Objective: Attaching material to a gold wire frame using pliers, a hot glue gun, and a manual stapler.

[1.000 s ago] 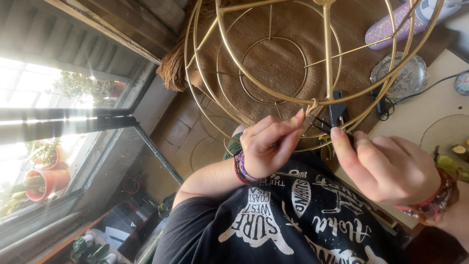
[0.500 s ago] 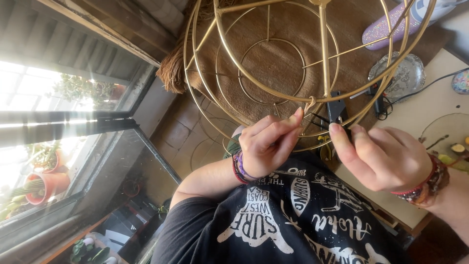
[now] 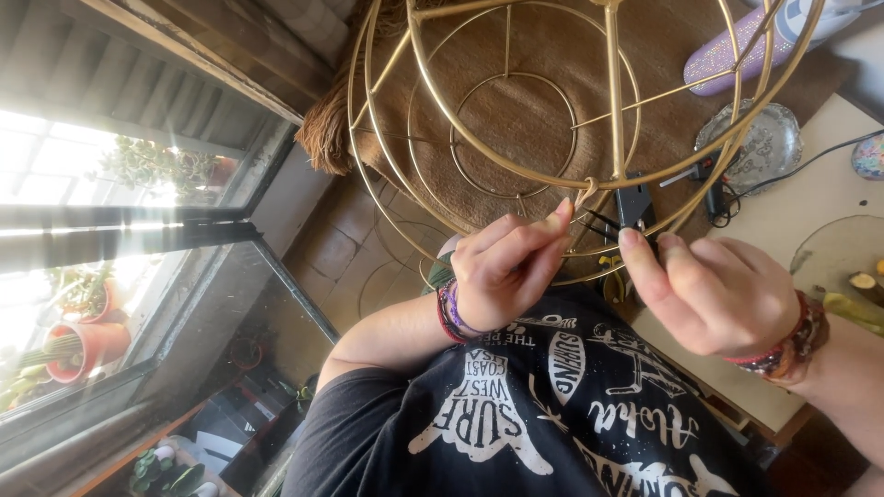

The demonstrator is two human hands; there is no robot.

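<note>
Gold wire frame (image 3: 516, 110), big and dome-shaped, fills the top of the view, hanging over the brown woven rug (image 3: 543, 92). At its lower ring, a thin pale cord (image 3: 584, 191) loops round the wire. The left hand (image 3: 506, 267) has its fingertips pinched tight on that cord, right beneath the ring. The right hand (image 3: 714, 290) sits just beside it, fingers curled, index tip up by a small black tool (image 3: 633, 204); whether it grips anything, I cannot tell. Off to the right, the pale desk (image 3: 829, 193) carries a silver dish (image 3: 760, 143) and a black cable. Far left, a sunny window with an orange flowerpot (image 3: 87, 345).
</note>
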